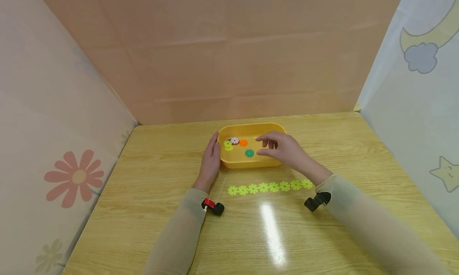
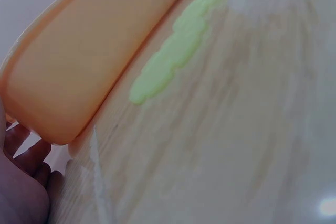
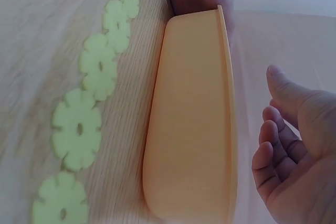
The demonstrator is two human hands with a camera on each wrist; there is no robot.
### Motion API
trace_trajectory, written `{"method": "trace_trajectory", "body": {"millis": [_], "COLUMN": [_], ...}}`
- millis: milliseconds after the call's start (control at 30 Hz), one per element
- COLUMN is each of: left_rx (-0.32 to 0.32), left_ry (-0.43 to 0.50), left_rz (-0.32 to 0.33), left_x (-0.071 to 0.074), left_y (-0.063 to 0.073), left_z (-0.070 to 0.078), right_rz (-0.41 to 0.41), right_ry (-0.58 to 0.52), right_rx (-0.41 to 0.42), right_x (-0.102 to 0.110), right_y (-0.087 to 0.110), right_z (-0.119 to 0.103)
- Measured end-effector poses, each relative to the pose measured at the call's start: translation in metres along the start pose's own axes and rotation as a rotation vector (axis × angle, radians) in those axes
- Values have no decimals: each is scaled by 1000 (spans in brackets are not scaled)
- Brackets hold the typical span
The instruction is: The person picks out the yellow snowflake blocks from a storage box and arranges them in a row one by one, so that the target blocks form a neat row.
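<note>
A yellow plastic tray (image 1: 252,164) stands on the table, with several flower-shaped discs inside. In it I see a green disc (image 1: 249,153), an orange disc (image 1: 243,143), a white disc (image 1: 234,140) and yellow discs (image 1: 228,146) at the left end. My left hand (image 1: 209,163) rests along the outside of the tray's left end, its fingers fairly straight. Over the tray's right part hovers my right hand (image 1: 283,148), thumb and fingers apart, holding nothing. In the right wrist view that hand (image 3: 302,150) shows its fingers loosely bent beside the tray's rim.
In front of the tray, a row of several yellow-green flower discs (image 1: 263,187) lies joined edge to edge on the wooden table (image 1: 161,159). A peach-coloured wall (image 1: 229,67) rises behind; printed panels (image 1: 405,107) stand at both sides. Light glares off the table's front part.
</note>
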State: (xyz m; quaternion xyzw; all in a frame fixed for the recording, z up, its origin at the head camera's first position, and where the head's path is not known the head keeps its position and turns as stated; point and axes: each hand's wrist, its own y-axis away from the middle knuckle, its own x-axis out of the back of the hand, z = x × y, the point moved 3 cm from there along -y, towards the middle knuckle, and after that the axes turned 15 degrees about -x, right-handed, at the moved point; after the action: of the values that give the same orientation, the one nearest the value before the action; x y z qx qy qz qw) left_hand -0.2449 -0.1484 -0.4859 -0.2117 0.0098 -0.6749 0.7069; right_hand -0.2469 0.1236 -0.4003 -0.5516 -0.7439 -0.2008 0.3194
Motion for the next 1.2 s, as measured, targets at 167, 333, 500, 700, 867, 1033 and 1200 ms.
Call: {"method": "trace_trajectory", "body": {"millis": [167,333,500,700,867,1033,1200], "left_rx": [9,24,20,17,7,2,1], "left_ry": [-5,-8,-2,-19,-31,-32,-28], "left_rz": [8,10,9,8,8,8,9], "left_x": [-1,-1,-1,0,0,1,2], "left_y": [-1,-1,-1,-1,-2,-2,0], "left_z": [-1,0,1,1,1,1,2], "right_rz": [-19,-19,-20,-34,-44,-56,-73], "right_ry": [-5,-29,-11,11,15,24,43], "right_rx": [-7,-31,-35,-46,-56,-73,-88], "right_x": [-10,-20,-29,-39,-47,-56,-65], "right_y": [-15,-28,-39,-52,-60,-69,-78], "right_z": [-9,-15,-19,-23,-26,-26,-26]}}
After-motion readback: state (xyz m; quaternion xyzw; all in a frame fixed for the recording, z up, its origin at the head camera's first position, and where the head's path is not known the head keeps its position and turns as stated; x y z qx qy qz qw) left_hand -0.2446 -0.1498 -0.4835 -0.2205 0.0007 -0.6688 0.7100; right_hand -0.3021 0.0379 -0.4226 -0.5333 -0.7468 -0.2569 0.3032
